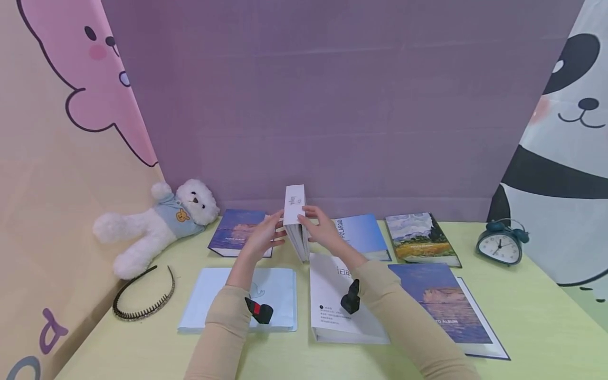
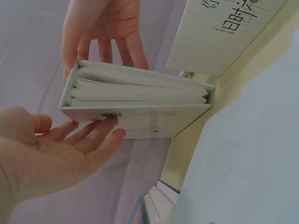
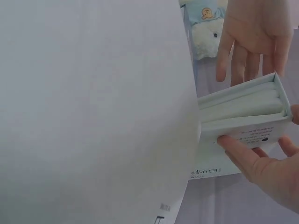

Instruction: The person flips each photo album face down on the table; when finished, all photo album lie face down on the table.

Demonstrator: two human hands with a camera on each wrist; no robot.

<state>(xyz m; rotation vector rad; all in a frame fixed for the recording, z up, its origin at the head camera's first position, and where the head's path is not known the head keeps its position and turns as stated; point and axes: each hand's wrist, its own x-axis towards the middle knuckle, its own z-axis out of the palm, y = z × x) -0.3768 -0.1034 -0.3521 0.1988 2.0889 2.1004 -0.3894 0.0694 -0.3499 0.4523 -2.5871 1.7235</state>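
- White album (image 1: 295, 219) stands upright on its edge at the centre of the head view, on the green table (image 1: 522, 316), between both hands.
- Left hand (image 1: 263, 238) lies flat against its left cover, fingers (image 2: 96, 135) straight and together, not curled round it.
- Right hand (image 1: 323, 228) presses the right cover with straight, slightly spread fingers (image 3: 238, 154).
- White book (image 1: 332, 301) lies flat just below the album; a pale folder (image 1: 280, 295) lies at lower left.
- Blue albums (image 1: 366, 235) and a landscape one (image 1: 420, 237) lie behind and to the right.
- Teddy (image 1: 161, 224) and hairband (image 1: 142, 301) sit at left, clock (image 1: 501, 245) at right.
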